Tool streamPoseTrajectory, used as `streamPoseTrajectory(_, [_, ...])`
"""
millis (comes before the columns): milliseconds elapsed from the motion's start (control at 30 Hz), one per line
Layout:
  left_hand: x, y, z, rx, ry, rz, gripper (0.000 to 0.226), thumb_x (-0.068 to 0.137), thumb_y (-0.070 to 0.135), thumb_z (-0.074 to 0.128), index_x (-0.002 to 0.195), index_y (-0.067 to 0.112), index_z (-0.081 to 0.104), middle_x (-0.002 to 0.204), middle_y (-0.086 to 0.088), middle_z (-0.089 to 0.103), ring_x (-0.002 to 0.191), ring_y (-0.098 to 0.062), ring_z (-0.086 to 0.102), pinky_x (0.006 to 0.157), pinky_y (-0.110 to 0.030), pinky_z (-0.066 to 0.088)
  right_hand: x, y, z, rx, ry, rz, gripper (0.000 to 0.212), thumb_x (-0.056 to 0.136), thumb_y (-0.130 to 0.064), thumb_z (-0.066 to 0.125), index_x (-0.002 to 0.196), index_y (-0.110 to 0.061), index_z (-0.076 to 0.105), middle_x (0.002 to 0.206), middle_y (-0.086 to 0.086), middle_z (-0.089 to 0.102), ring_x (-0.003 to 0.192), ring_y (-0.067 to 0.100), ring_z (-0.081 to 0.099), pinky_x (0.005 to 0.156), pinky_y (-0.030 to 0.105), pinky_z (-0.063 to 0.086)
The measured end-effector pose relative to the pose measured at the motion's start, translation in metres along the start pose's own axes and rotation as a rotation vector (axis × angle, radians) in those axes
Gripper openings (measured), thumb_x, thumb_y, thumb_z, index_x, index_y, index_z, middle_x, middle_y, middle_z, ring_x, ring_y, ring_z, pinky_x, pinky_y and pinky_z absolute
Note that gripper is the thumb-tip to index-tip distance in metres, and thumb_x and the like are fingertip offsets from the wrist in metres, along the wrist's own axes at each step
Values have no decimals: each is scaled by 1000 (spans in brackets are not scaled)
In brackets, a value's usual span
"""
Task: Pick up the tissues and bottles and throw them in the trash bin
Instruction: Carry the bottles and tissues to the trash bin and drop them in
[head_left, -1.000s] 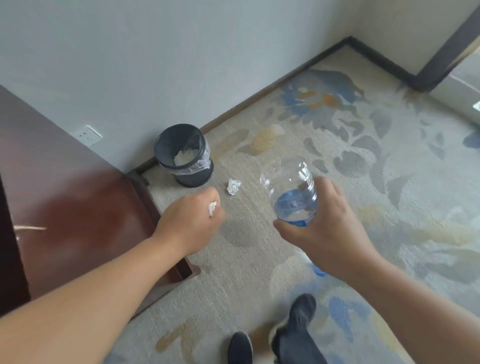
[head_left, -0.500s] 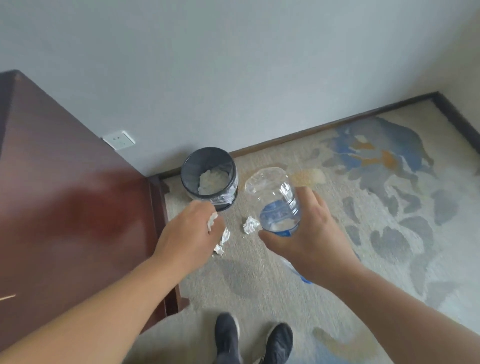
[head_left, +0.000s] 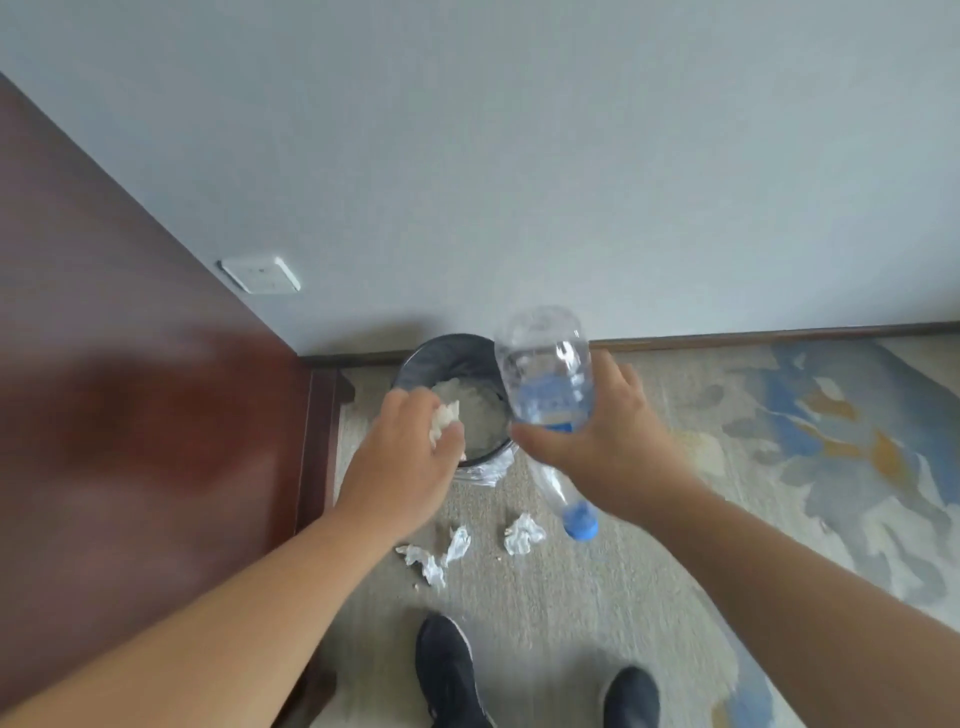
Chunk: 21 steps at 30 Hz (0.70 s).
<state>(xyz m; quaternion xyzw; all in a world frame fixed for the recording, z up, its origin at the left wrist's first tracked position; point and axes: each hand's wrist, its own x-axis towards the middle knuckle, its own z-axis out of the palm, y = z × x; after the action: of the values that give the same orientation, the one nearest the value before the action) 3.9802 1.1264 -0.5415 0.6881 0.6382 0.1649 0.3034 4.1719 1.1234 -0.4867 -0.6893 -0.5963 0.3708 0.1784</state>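
Observation:
A dark round trash bin (head_left: 415, 364) with a clear liner stands on the carpet against the wall, white tissue inside it. My left hand (head_left: 402, 467) grips a crumpled white tissue (head_left: 445, 418) right over the bin's near rim. My right hand (head_left: 602, 441) holds a clear plastic bottle (head_left: 545, 374) with a blue label, base up and blue cap (head_left: 581, 522) down, beside the bin's right edge. Two crumpled tissues lie on the carpet in front of the bin: one tissue (head_left: 523, 532) under the bottle cap, and a longer tissue (head_left: 439, 556) to its left.
A dark red wooden cabinet (head_left: 130, 415) fills the left side, its corner close to the bin. A white wall socket (head_left: 260, 274) sits above it. My two black shoes (head_left: 447, 670) stand on the patterned carpet (head_left: 779, 467) just behind the loose tissues.
I have stepped closer to the bin. Both hands moved forward: the left one with its tissue is now over the bin, and the bottle has come up beside the bin's rim.

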Motion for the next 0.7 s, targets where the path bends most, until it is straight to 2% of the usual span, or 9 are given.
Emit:
streamPoseTrajectory(133, [54,-45,47,-217,111,-215,8,89,27,48,82,23,48,90,3,46,78,-8,48,57,-25,29,75,25,45,33,-23,-92,66,65,-54,73,115,-28,39,110,-3,39,86,4,48,67,22,40])
streamPoseTrajectory(233, [89,-81,88,-289,198,-270,4,87,26,48,85,22,50,92,3,46,81,-14,51,61,-30,39,123,48,82,81,-16,-176,67,65,-54,74,116,-29,40,111,-2,41,91,8,50,73,24,42])
streamPoseTrajectory(300, [108,-104,118,-253,222,-287,6,86,26,49,89,21,50,94,4,46,86,-20,52,70,-37,44,151,67,108,102,5,-224,67,65,-54,76,116,-29,41,111,-2,41,96,12,49,78,25,41])
streamPoseTrajectory(433, [135,-144,171,-187,269,-341,11,85,28,53,92,21,48,99,0,44,94,-21,48,75,-34,39,194,110,158,103,-11,-247,68,64,-54,76,118,-29,43,113,0,42,105,14,44,90,30,40])
streamPoseTrajectory(567, [140,-171,207,-112,252,-310,21,86,34,55,99,20,48,103,-3,45,95,-23,49,78,-37,43,217,146,190,123,-13,-226,67,63,-55,75,117,-30,44,114,1,44,98,7,40,85,27,36])
streamPoseTrajectory(700, [137,-175,217,-107,202,-305,30,85,44,55,104,22,50,107,0,49,97,-23,53,82,-42,48,220,168,203,90,-42,-197,72,59,-58,75,118,-30,43,114,0,42,106,16,45,91,35,42])
